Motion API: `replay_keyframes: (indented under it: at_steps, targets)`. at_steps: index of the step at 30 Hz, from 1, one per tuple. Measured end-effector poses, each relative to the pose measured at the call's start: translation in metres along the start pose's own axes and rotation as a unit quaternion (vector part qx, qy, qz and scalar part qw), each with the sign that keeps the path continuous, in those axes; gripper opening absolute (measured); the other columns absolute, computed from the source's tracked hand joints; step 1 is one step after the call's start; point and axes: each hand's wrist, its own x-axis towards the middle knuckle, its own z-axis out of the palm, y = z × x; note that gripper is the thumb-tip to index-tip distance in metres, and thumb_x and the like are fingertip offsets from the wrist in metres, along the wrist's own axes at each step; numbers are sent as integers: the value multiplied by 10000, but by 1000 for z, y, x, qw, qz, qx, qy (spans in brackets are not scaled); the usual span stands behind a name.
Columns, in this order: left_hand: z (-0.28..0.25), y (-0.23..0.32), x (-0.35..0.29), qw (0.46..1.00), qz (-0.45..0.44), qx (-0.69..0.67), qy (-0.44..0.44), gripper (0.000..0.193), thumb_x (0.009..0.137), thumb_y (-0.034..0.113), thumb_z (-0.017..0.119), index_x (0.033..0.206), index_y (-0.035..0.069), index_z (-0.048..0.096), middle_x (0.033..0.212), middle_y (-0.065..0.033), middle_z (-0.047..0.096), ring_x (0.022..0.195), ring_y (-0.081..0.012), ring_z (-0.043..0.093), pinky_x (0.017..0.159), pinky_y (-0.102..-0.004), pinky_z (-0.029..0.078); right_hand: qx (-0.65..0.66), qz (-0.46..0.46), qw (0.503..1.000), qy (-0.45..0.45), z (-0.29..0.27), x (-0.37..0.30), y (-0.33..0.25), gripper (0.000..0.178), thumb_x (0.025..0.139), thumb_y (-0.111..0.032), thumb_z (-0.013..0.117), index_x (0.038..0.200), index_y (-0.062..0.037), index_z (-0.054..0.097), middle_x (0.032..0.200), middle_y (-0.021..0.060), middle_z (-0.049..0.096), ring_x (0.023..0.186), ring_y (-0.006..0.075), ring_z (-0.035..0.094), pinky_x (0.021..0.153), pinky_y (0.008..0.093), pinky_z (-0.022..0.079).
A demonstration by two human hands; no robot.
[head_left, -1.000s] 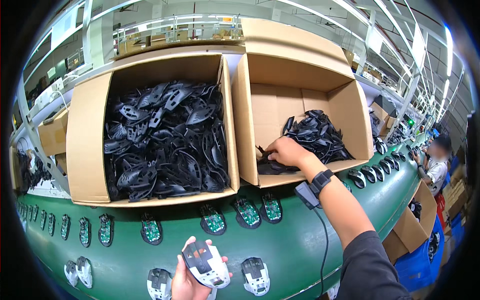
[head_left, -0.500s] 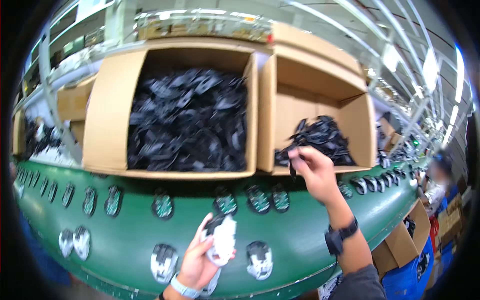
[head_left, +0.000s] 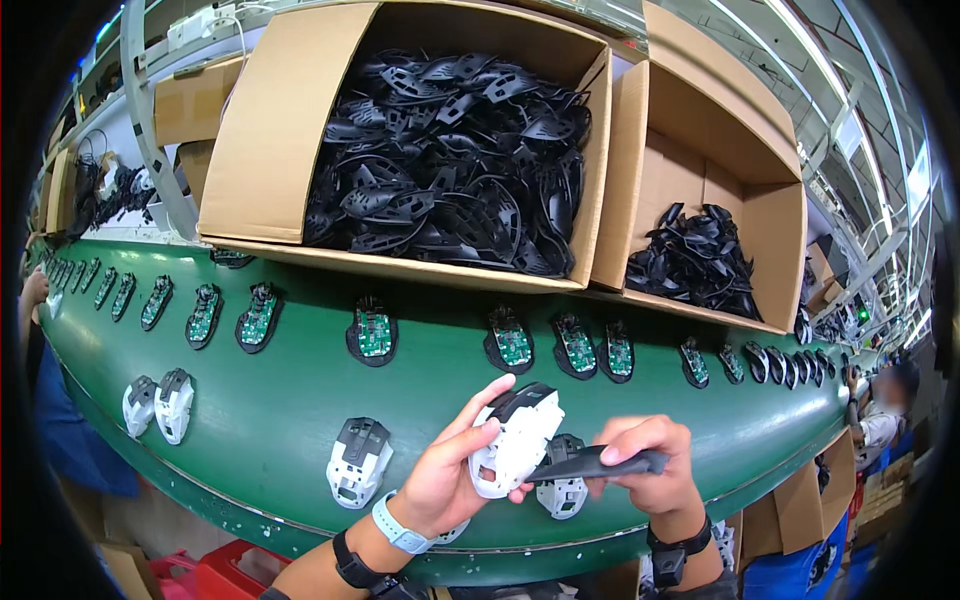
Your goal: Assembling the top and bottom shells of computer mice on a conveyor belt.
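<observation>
Head view. Left hand (head_left: 445, 480) grips a white-and-black computer mouse shell (head_left: 522, 440) between thumb and fingers, held tilted above the bench. Right hand (head_left: 650, 465) pinches a curved black plastic side piece (head_left: 590, 463) between thumb and fingers; its narrow tip points left and meets the shell's lower right edge in the picture. Contact there: cannot tell.

Directly behind the side piece, a second mouse shell (head_left: 562, 490) lies on the green workbench (head_left: 270, 400); part of it is covered from sight. Another mouse shell (head_left: 358, 460) lies left of the left hand, near the bench's curved front edge (head_left: 262, 538). A pair of shells (head_left: 174, 405) sits further left, side by side.

Room for moving: a wide green strip runs between the lone shell and the row of circuit boards on black bases (head_left: 372, 333); a further green stretch lies right of the right hand, up to the front edge. Beyond the row, the large carton (head_left: 270, 130) and the smaller carton (head_left: 620, 170), both holding black plastic parts, bound the far side.
</observation>
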Motion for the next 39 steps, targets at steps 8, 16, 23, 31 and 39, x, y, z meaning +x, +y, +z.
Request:
replay_keyframes:
  at_steps: [8, 16, 23, 31, 39]
  targets:
    - [7, 1, 1, 998, -44, 33, 37, 635, 1024, 203, 502, 1598, 129, 241, 1325, -189, 606, 755, -283, 704, 566, -359, 592, -29, 1, 997, -76, -14, -10, -6, 255, 741, 121, 762, 981, 62, 695, 950, 188, 702, 865, 256, 668, 821, 363, 530]
    - [5, 3, 1, 996, -56, 72, 11, 670, 989, 180, 549, 1587, 67, 268, 1275, -164, 631, 840, -231, 713, 559, -325, 610, -368, -75, 917, -136, 11, 22, -23, 367, 730, -116, 886, 1069, -61, 756, 910, 69, 707, 790, 226, 627, 733, 334, 478]
    - [8, 5, -3, 995, -59, 76, 19, 696, 974, 158, 576, 1590, 66, 265, 1251, -158, 634, 887, -241, 714, 603, -357, 626, -391, -72, 908, -132, 19, 26, -9, 402, 720, -148, 903, 1083, -65, 749, 1014, 81, 643, 895, 237, 617, 752, 339, 486]
    - [17, -3, -5, 976, 11, 215, 18, 701, 941, 55, 645, 1560, 97, 319, 1241, -137, 617, 1001, -202, 689, 787, -364, 619, -367, -47, 926, -77, 11, 26, 7, 910, 631, -287, 957, 1399, -39, 534, 1297, 153, 559, 1203, 359, 572, 1062, 419, 442]
    - [43, -20, -34, 974, 151, 165, 42, 851, 818, -115, 755, 1465, 119, 254, 1380, -248, 536, 1315, -336, 538, 1009, -381, 519, -373, -153, 910, 93, 40, -15, 10, 921, 713, -309, 943, 1425, 2, 449, 1318, 215, 474, 1220, 347, 524, 1018, 427, 469]
